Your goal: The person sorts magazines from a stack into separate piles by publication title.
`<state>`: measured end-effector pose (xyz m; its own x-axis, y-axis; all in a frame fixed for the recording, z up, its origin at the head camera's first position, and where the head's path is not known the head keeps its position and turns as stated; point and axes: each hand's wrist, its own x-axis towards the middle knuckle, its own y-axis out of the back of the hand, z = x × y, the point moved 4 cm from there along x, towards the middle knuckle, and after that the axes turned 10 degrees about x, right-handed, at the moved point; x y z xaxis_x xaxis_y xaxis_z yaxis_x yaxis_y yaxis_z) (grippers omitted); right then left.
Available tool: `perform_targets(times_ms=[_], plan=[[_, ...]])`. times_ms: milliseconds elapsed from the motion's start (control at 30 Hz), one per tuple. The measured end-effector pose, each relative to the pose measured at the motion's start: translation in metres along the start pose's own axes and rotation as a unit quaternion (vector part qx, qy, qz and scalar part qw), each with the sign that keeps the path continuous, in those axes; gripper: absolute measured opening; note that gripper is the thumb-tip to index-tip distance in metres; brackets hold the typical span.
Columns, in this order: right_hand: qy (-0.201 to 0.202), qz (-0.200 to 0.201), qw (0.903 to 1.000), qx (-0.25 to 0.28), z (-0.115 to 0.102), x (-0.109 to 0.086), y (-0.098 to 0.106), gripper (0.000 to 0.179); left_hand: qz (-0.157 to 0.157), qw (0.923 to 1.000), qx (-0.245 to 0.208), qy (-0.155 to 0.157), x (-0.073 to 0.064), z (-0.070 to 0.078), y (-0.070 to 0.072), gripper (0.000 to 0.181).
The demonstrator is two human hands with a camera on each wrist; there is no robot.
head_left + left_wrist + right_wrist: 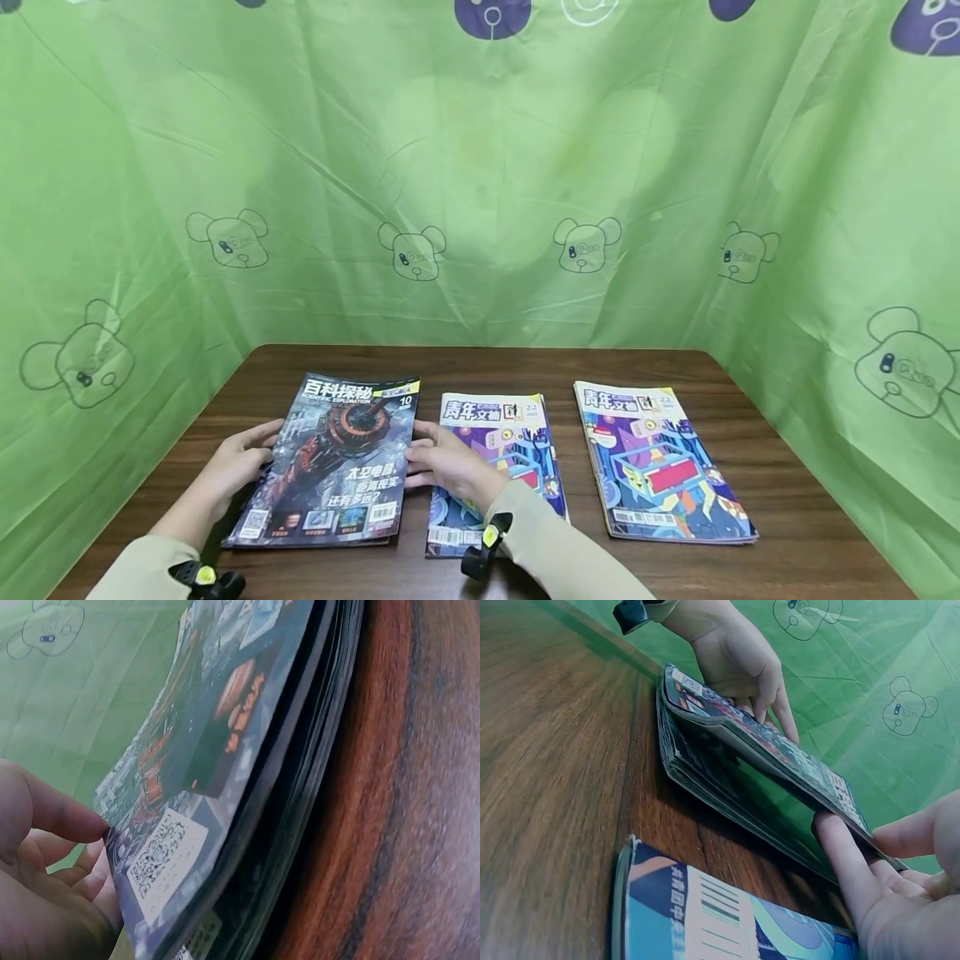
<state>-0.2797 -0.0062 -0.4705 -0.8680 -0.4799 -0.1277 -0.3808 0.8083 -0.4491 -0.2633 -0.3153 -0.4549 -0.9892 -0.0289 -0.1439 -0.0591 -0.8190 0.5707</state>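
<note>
A dark magazine [337, 458] with a red and black machine on its cover is held between both hands at the left of the table. My left hand [238, 461] pinches its left edge, near the QR code corner in the left wrist view. On the opposite edge, my right hand [453, 467] grips it, with fingers tucked underneath in the right wrist view. That view shows the magazine raised at a slant over a dark stack of magazines [705, 791], a gap between them. Beside the right hand lies a purple and blue magazine pile [498, 467], partly covered by that hand.
A second purple and blue magazine pile [663, 467] lies at the right of the brown wooden table [517, 367]. Green cloth [495, 167] printed with bear outlines hangs behind the table and along both sides.
</note>
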Motion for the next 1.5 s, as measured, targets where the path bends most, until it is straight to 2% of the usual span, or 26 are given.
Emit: perform_targets(times_ms=[400,767,1267,1500], plan=[[-0.012,0.018,0.9998,0.002,0.007,0.005,-0.004,0.064,0.011,0.9998,-0.015,0.003,0.001,-0.012,0.004,0.058],[-0.018,0.006,0.9992,-0.035,0.003,0.004,-0.009,0.063,0.005,0.9997,-0.008,0.024,0.003,-0.020,0.007,0.056],[-0.008,0.019,0.9938,-0.109,-0.005,0.003,-0.005,0.049,0.016,0.9980,0.062,0.001,0.003,-0.017,0.007,0.053],[0.002,0.021,0.9944,-0.104,-0.009,0.000,-0.002,0.049,0.025,0.9967,0.077,0.007,0.002,-0.016,0.008,0.056]])
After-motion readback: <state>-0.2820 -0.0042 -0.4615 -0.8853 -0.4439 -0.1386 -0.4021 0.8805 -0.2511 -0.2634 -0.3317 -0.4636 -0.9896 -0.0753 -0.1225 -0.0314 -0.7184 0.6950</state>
